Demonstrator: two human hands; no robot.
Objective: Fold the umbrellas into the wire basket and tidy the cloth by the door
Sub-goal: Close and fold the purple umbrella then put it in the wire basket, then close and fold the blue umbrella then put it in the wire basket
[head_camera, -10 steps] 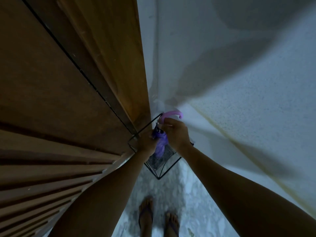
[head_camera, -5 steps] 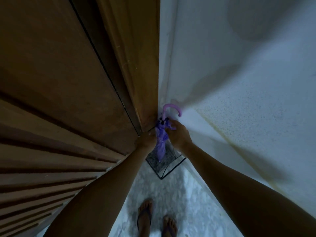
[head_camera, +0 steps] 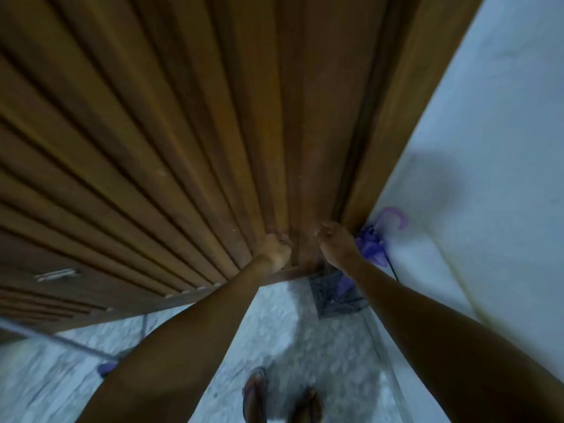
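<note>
A folded purple umbrella with a curved pink handle stands in the black wire basket in the corner between the door frame and the white wall. My right hand is just left of the umbrella, fingers apart, holding nothing. My left hand is in front of the slatted wooden door, fingers curled loosely with nothing visible in them. No cloth shows in this blurred view.
The white wall runs along the right. My two feet in sandals stand on the speckled floor. A small purple object lies on the floor at the left. A metal handle sits on the door.
My right hand has let go of the umbrella, which now stands alone in the basket. Both hands moved left toward the door, and the view swung left.
</note>
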